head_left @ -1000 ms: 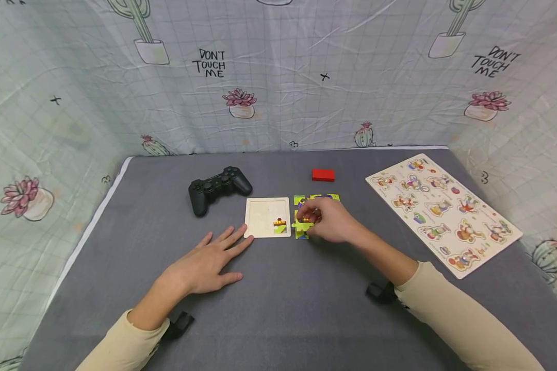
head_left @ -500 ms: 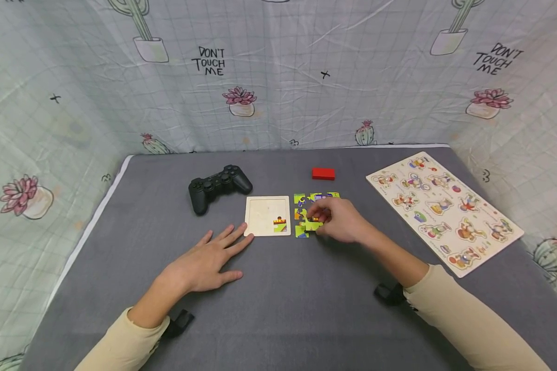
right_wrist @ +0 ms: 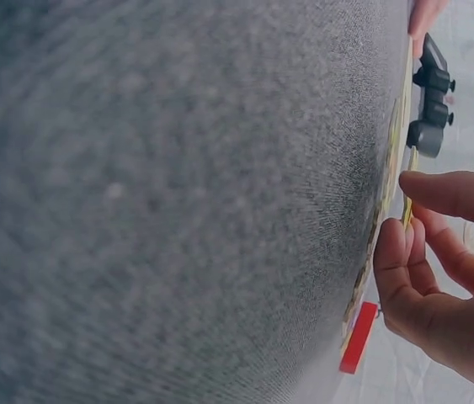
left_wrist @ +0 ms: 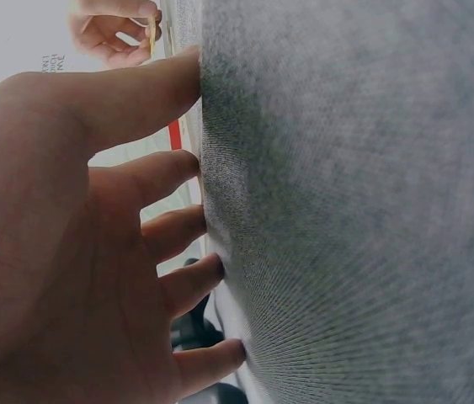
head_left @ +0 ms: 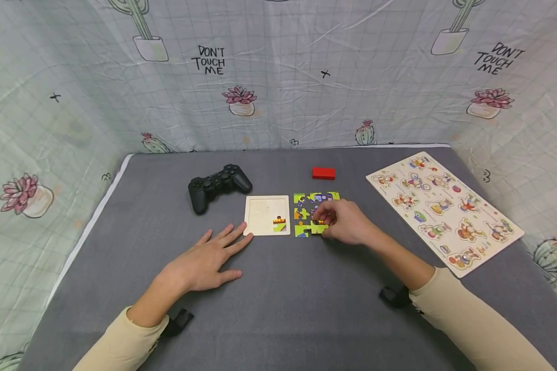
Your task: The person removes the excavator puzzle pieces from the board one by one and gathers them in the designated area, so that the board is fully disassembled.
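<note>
In the head view, my right hand (head_left: pixel 345 221) pinches a green and yellow jigsaw piece (head_left: pixel 319 229) between thumb and fingers, over the lower part of a cluster of loose jigsaw pieces (head_left: pixel 301 213). The right wrist view shows that thin piece (right_wrist: pixel 408 206) edge-on, raised off the cluster. Just left of the cluster lies a square wooden puzzle tray (head_left: pixel 260 208), with one jigsaw piece (head_left: pixel 279 224) in its lower right corner. My left hand (head_left: pixel 204 265) is spread on the table, its fingertips at the tray's lower left corner. The hand hides some of the loose pieces.
A black game controller (head_left: pixel 220 186) lies behind and left of the tray. Behind the loose pieces is a red block (head_left: pixel 323 173). A large wooden board with cartoon animals (head_left: pixel 438 219) lies at the right. A patterned cloth (head_left: pixel 278 103) rises around the grey table.
My right hand has moved right with the pinched piece, from the tray's right edge across the loose pieces, uncovering the ones at the left. My left hand has stayed in place.
</note>
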Action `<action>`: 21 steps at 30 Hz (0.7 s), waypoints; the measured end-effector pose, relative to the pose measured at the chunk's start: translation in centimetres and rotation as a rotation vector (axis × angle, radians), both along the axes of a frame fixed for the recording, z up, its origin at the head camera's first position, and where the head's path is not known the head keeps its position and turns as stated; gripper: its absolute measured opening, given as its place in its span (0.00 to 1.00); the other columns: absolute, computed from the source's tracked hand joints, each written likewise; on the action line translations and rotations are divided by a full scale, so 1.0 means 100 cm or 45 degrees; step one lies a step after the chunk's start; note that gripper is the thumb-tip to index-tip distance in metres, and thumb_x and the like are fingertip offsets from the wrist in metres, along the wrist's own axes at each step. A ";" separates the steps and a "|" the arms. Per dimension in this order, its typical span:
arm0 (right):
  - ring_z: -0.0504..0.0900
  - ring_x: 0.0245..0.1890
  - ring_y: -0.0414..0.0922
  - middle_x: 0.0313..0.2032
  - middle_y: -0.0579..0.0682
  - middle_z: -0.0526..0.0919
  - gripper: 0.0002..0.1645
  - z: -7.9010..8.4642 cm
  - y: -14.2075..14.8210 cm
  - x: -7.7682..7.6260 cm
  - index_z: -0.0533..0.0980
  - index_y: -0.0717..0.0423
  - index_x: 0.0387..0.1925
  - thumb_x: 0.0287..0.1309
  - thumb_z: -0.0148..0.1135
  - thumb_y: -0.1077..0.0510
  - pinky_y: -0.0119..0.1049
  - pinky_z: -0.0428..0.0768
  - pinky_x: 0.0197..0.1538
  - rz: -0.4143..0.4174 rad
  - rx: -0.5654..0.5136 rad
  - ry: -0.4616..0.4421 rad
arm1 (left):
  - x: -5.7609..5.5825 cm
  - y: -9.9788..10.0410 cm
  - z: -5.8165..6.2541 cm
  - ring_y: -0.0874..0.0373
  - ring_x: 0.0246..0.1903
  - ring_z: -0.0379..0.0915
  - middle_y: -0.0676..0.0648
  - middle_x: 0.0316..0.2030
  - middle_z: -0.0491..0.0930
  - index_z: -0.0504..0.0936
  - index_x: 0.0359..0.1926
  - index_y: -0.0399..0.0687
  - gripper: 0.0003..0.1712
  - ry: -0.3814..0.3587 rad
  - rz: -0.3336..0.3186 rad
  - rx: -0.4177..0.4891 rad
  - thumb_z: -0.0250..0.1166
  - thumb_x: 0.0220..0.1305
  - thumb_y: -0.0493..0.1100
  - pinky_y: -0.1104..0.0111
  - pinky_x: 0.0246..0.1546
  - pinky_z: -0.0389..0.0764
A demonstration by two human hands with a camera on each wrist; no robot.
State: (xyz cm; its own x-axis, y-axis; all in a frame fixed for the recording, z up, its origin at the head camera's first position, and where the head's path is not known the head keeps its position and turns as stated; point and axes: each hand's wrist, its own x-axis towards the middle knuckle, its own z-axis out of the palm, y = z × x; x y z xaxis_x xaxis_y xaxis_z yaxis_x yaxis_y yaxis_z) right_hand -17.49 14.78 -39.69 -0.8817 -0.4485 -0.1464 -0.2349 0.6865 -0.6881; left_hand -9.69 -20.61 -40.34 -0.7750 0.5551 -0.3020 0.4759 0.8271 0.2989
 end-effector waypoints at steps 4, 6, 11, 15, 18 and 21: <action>0.79 0.37 0.46 0.37 0.50 0.85 0.17 0.000 0.001 0.000 0.86 0.57 0.43 0.50 0.75 0.71 0.36 0.80 0.41 0.000 -0.005 -0.033 | 0.001 -0.001 0.000 0.42 0.83 0.41 0.49 0.85 0.42 0.52 0.84 0.60 0.49 0.002 -0.001 0.004 0.66 0.71 0.61 0.31 0.76 0.49; 0.79 0.37 0.46 0.37 0.51 0.85 0.17 0.000 0.002 0.000 0.85 0.58 0.43 0.50 0.75 0.71 0.36 0.80 0.41 0.004 -0.008 -0.040 | 0.001 -0.001 0.000 0.42 0.83 0.41 0.49 0.85 0.42 0.52 0.84 0.60 0.49 0.005 -0.003 0.007 0.66 0.71 0.61 0.31 0.76 0.49; 0.79 0.36 0.46 0.37 0.51 0.85 0.17 0.000 0.003 0.000 0.85 0.58 0.43 0.50 0.76 0.70 0.36 0.80 0.40 -0.004 0.004 -0.054 | 0.001 -0.002 0.000 0.42 0.83 0.41 0.49 0.85 0.42 0.52 0.84 0.60 0.49 0.007 -0.004 0.013 0.66 0.71 0.61 0.31 0.76 0.49; 0.78 0.35 0.45 0.36 0.52 0.84 0.17 0.000 0.003 0.001 0.85 0.59 0.43 0.50 0.76 0.71 0.36 0.79 0.40 -0.006 0.013 -0.070 | 0.001 -0.002 0.000 0.42 0.83 0.40 0.50 0.85 0.41 0.52 0.84 0.60 0.49 0.005 -0.003 0.015 0.66 0.71 0.61 0.31 0.76 0.49; 0.78 0.35 0.45 0.35 0.52 0.84 0.16 -0.001 0.003 0.001 0.86 0.58 0.42 0.49 0.76 0.71 0.36 0.79 0.39 -0.001 0.021 -0.064 | 0.001 -0.002 0.000 0.42 0.83 0.40 0.49 0.85 0.41 0.52 0.84 0.60 0.49 0.005 -0.004 0.016 0.66 0.71 0.61 0.31 0.76 0.49; 0.78 0.34 0.44 0.34 0.51 0.84 0.16 -0.003 0.003 0.001 0.87 0.58 0.42 0.49 0.76 0.70 0.35 0.79 0.39 0.015 0.034 -0.047 | 0.001 -0.002 0.001 0.42 0.83 0.40 0.50 0.85 0.41 0.52 0.84 0.60 0.49 0.000 -0.004 0.017 0.65 0.71 0.61 0.31 0.76 0.49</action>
